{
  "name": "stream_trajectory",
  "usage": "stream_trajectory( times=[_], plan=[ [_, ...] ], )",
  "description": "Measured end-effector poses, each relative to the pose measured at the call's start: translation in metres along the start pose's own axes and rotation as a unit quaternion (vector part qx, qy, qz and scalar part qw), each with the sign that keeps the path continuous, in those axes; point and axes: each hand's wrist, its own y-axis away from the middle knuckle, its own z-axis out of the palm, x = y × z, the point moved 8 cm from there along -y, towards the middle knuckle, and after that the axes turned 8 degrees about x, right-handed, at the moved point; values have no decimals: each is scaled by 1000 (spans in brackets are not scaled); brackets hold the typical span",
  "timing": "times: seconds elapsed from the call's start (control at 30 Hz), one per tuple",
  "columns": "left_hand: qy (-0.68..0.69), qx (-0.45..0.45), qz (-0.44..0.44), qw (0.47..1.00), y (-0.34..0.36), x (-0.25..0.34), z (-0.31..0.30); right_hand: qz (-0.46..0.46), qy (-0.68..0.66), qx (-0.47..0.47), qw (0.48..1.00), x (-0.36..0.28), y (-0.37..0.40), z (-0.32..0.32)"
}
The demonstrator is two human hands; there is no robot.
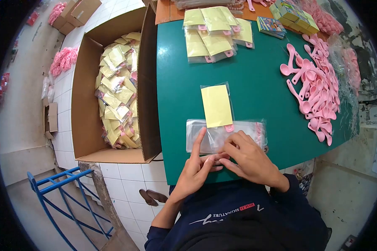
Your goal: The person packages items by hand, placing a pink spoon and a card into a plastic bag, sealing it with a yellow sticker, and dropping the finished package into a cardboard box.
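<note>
Both of my hands meet at the front edge of the green table, close below a stack of clear plastic bags. My left hand has its index finger stretched out over the bags, its other fingers near my right hand. My right hand has curled fingers; whether something small lies between the two hands is too unclear to tell. Just beyond the hands, a yellow card in a clear bag lies partly over the bag stack, with a pink spoon end showing at its lower corner.
Pink spoons are heaped at the right. Filled bags with yellow cards lie at the back, beside small booklets and boxes. A large cardboard box of packets stands left, near a blue metal frame.
</note>
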Motion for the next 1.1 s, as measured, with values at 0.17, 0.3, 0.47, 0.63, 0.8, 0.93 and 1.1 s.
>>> stream_trajectory(
  times=[0.17, 0.3, 0.47, 0.63, 0.8, 0.93, 1.1],
  plan=[
    [-147, 16, 64, 987, 0, 8, -7, -40, -13, -4, 999, -1, -9, 4],
    [-118, 62, 151, 979, -7, 11, -10, -77, 23, -20, 997, -8, -11, 5],
    [-88, 89, 67, 990, -12, 8, -7, -143, 26, -11, 989, -17, -11, 4],
    [-37, 123, 43, 991, -18, 11, -2, -159, -165, -177, 957, 0, -3, -11],
    [34, 26, -2, 999, -19, 6, 9, -43, -297, -31, 954, 107, -2, -165],
    [51, 43, -28, 997, -20, 2, 8, 144, 417, 275, 854, 279, 61, -356],
    [91, 45, -21, 995, -17, 5, 7, 70, 209, 210, 952, 104, 16, -161]
  ],
)
